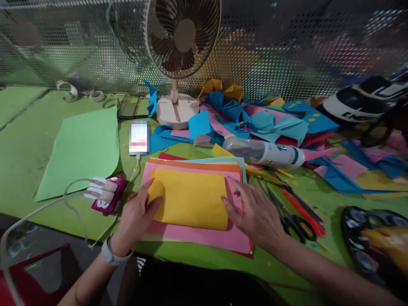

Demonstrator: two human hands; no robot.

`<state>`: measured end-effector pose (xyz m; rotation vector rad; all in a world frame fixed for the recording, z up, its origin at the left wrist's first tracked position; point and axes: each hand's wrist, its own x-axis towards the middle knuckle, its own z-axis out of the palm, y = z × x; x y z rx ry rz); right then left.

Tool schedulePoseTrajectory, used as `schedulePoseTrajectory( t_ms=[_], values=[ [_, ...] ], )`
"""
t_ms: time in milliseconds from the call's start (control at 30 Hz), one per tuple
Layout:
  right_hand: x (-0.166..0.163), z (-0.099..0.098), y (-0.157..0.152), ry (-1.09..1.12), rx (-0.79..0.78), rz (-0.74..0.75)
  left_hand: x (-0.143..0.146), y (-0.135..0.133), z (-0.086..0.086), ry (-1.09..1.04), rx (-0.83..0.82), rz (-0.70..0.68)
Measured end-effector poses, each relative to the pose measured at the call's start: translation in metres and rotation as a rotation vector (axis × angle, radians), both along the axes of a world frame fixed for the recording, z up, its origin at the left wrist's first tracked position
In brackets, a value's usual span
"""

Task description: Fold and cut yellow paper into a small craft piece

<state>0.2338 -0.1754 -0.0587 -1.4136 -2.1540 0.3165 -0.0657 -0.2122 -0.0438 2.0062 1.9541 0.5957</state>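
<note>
A folded sheet of yellow paper [191, 197] lies on a stack of coloured sheets, with pink paper [197, 235] on top. Orange, red and light blue edges show beneath the pink. My left hand [135, 216], with a white watch [111, 251] on its wrist, grips the left end of the yellow paper, which curls up there. At the opposite end, my right hand [255, 210] has its thumb and index finger against the paper's edge. Some of the right hand's other fingers are hidden. Both hands rest low over the stack.
Scissors [295, 225] and a red cutter knife [307, 214] lie right of the stack. Behind stand a fan [178, 110] and a clear bottle [264, 152] amid paper scraps. Leftward are green paper [83, 153], a phone [139, 138] and a cabled charger [102, 189]. A black palette [350, 233] sits far right.
</note>
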Motion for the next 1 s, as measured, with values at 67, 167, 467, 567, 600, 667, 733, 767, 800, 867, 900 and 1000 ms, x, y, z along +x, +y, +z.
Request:
schedulePoseTrajectory(
  t_ms=[67,167,467,567,600,667,733,767,800,867,900,1000],
  values=[
    [-0.008,-0.001,0.000,-0.117,0.193,0.174,0.001,0.000,-0.003,0.033,0.032,-0.033],
    [-0.022,-0.010,-0.003,-0.256,0.223,0.480,0.000,0.000,-0.007,0.051,0.063,-0.053],
    [-0.022,-0.023,-0.008,-0.331,0.230,0.525,-0.004,-0.007,0.003,-0.049,0.025,-0.113],
    [-0.024,-0.022,-0.011,-0.343,0.269,0.559,-0.004,-0.014,0.001,0.014,0.026,-0.114],
    [-0.025,-0.022,-0.011,-0.349,0.266,0.576,-0.002,-0.016,0.000,0.035,0.030,-0.114],
    [-0.023,-0.022,-0.011,-0.357,0.249,0.598,0.001,-0.017,-0.002,0.049,0.042,-0.124],
    [-0.019,-0.021,-0.009,-0.364,0.239,0.600,0.006,-0.012,-0.003,0.041,0.049,-0.155],
    [-0.017,-0.020,-0.007,-0.369,0.238,0.591,0.009,-0.009,-0.003,0.034,0.043,-0.177],
    [-0.014,-0.019,-0.006,-0.374,0.241,0.576,0.011,-0.005,-0.003,0.026,0.033,-0.198],
    [-0.009,-0.018,-0.005,-0.382,0.252,0.535,0.016,0.003,-0.003,0.007,0.016,-0.222],
    [-0.007,-0.018,-0.006,-0.384,0.259,0.522,0.017,0.006,-0.002,-0.005,0.013,-0.226],
    [-0.007,-0.021,-0.011,-0.392,0.274,0.515,0.018,0.006,-0.002,-0.012,0.034,-0.198]
  ],
)
